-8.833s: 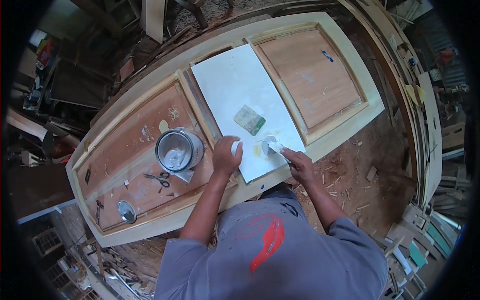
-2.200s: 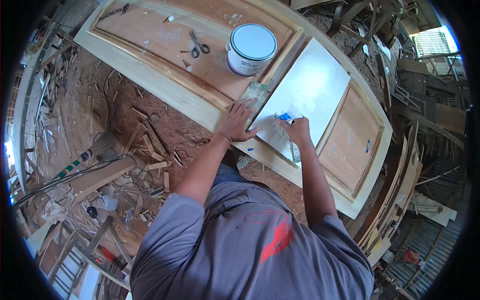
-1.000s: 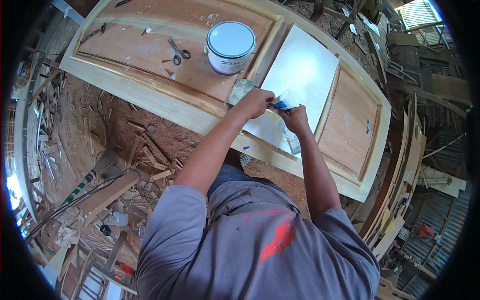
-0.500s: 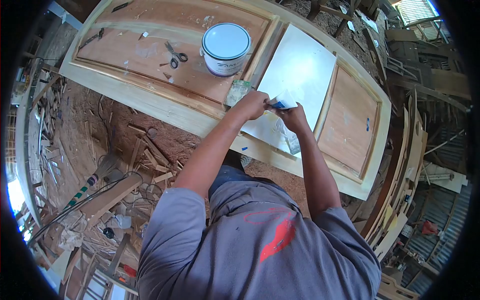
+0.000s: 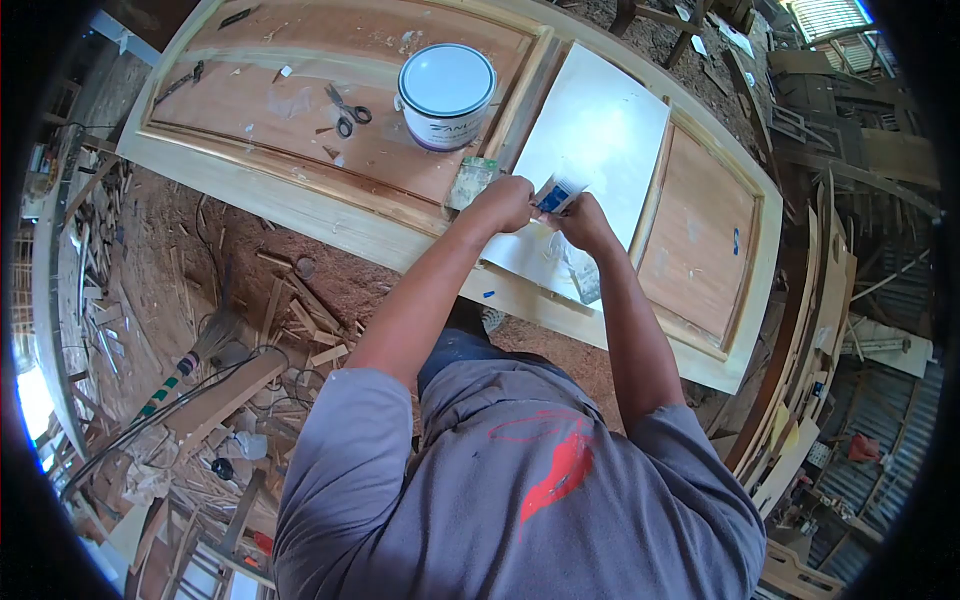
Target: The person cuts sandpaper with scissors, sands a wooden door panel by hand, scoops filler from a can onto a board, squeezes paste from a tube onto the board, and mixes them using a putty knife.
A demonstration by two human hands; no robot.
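A small blue-white tube (image 5: 556,193) is held above the white board (image 5: 600,120), long axis slanted, one end up-right, other end down-left. It is pinched between both hands: left hand (image 5: 500,203) closed on lower end, right hand (image 5: 583,222) closed on it from below. Just left a scraper (image 5: 470,181) lies by the paint can (image 5: 445,82) on the door (image 5: 300,205).

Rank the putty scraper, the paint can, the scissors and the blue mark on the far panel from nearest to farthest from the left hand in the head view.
1. Putty scraper: right beside the left hand, on the door frame.
2. Paint can: above the hand, lid on.
3. Scissors: left of the can, on the brown panel.
4. Blue mark: far across on the right panel.
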